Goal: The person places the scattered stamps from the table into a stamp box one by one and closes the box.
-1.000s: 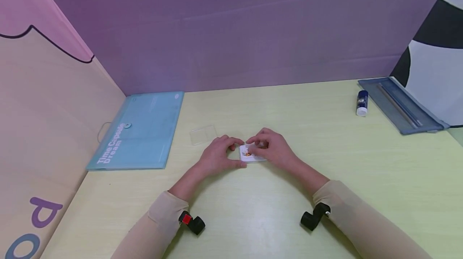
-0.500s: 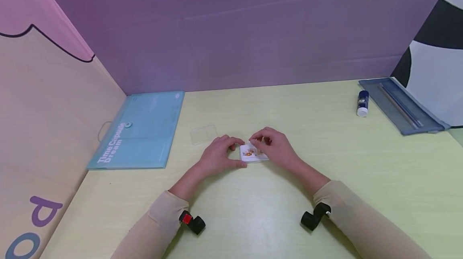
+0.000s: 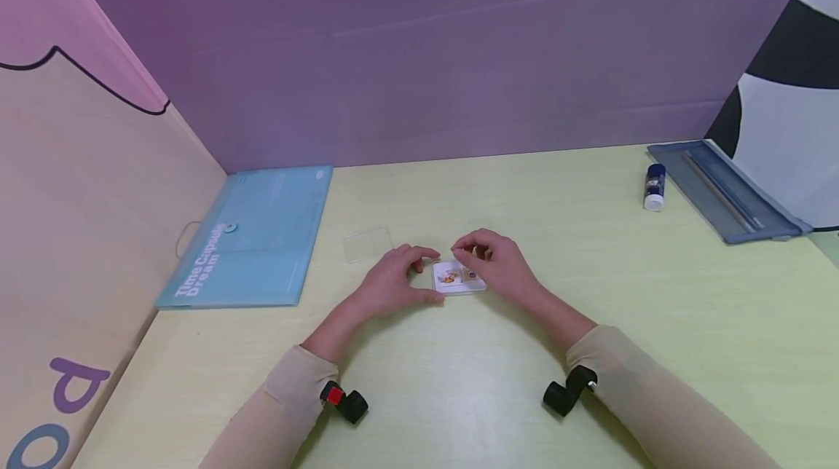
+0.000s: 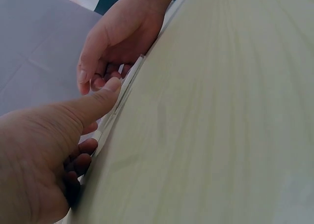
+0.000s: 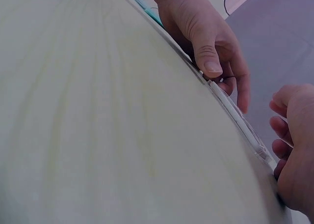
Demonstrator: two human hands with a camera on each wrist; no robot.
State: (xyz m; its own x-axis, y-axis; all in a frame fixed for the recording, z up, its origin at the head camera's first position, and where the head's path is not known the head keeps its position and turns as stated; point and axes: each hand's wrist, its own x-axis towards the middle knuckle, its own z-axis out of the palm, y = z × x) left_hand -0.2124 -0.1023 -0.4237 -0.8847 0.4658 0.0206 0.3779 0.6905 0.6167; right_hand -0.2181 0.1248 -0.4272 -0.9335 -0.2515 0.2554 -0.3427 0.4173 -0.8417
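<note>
A small clear card case [image 3: 459, 289] lies flat on the table, holding white cards [image 3: 449, 277] printed with small coloured pictures. My left hand [image 3: 396, 278] grips its left end, index finger at the far edge and thumb at the near edge; the left wrist view shows the thumb [image 4: 105, 97] against the case's side. My right hand [image 3: 496, 265] hovers over the case's right part with curled fingers, thumb and index tips close together near the far edge. No object shows between those tips. In the right wrist view the right fingers [image 5: 280, 128] stand apart from the case.
A clear plastic lid [image 3: 368, 245] lies just beyond the left hand. To the left is a blue document folder [image 3: 262, 236] with a string. At the back right, a glue stick [image 3: 655, 187] stands beside a grey-blue zip pouch [image 3: 721, 192]. A purple backdrop [image 3: 419, 54] borders the table.
My right thumb has drawn back off the cards, up and right towards the index finger, uncovering more of the printed pictures. My left hand keeps its grip on the case.
</note>
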